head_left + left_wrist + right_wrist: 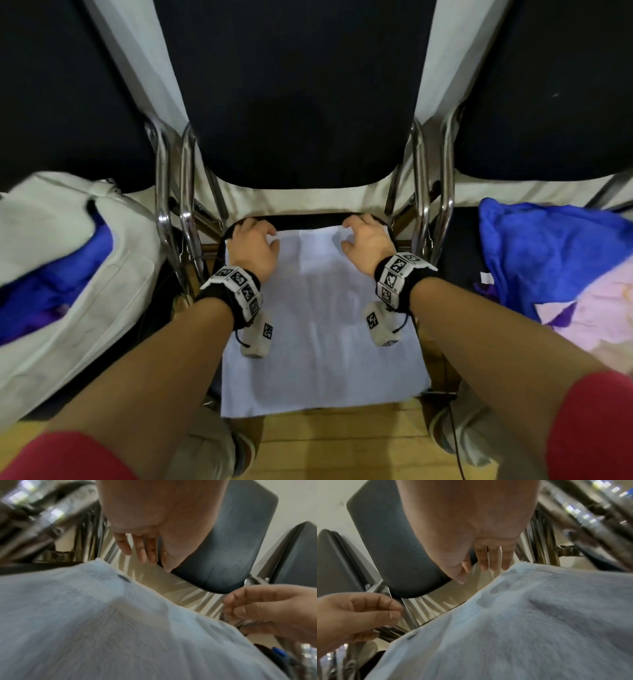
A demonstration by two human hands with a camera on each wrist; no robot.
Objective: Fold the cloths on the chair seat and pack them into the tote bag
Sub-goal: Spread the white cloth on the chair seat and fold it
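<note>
Now you have the pale blue cloth (322,322) spread flat over the chair seat (308,216) in the middle of the head view, its near edge hanging over the front of the seat at the lower centre. Your left hand (255,247) and right hand (368,244) sit at the 2 far corners, well apart from each other, near the top edge of the cloth. In both wrist views the fingers hang loosely curled just above the far hem and hold nothing; no pinch has closed yet.

To do this fold well, take each far corner between thumb and forefinger at the very hem, so you lift 1 layer only. Raise both corners together and level, then bring them toward you and lay them on the 2 near corners. Match the edges before you let go; the overhang at the front will likely make the near edge slide, so set the far edge down gently. Smooth the crease from the centre outward.

The tote bag (85,274) lies on the chair at the left of the frame, mouth open, with blue fabric already inside. More cloths (548,253), blue and pink, wait in a heap on the chair at the right.
</note>
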